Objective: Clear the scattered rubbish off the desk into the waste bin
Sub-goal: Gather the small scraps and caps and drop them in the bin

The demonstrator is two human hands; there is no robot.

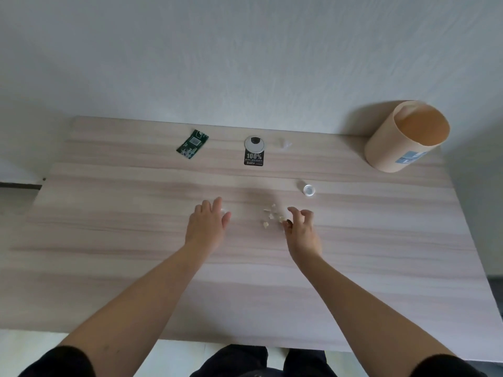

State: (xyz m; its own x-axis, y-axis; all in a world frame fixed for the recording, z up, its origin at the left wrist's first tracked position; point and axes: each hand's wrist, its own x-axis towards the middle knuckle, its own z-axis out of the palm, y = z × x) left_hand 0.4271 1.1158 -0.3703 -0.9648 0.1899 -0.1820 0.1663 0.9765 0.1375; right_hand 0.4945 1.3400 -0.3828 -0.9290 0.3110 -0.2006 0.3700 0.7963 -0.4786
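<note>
While both bare forearms reach forward over the pale wood-grain desk (pixel 109 254), the left hand (pixel 208 223) lies palm down with fingers close together over a small white scrap (pixel 224 210). To its right, the right hand (pixel 300 232) is arched, its fingers curled in a loose claw and its fingertips (pixel 289 223) touching the nearest of the small cream-coloured crumbs (pixel 270 216). A small white bottle cap (pixel 309 190) lies just beyond. Farther off lie a green foil wrapper (pixel 192 144) and a black printed tag (pixel 254 158). At the far right stands the tan cylindrical waste bin (pixel 386 151).
</note>
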